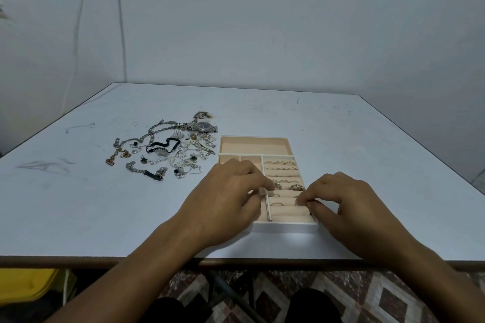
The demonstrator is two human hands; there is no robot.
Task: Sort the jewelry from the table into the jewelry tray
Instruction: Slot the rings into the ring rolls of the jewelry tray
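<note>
A white jewelry tray (286, 225) with beige lining lies near the table's front edge. Several rings (279, 162) stand in its padded ring rows on the right side; two chunky rings (297, 187) sit lower down. My left hand (231, 196) rests over the tray's left compartments, fingertips at the divider. Over the lower ring rows, my right hand (343, 202) has its fingertips pinched together; any ring between them is too small to tell. A tangled pile of jewelry (168, 155) lies left of the tray, with a wristwatch (203, 126) at its far end.
The tray's long back compartment (254, 145) shows only lining. A yellow object (26, 286) sits under the table at the left. The table's front edge (78, 261) is close to me, and walls stand behind.
</note>
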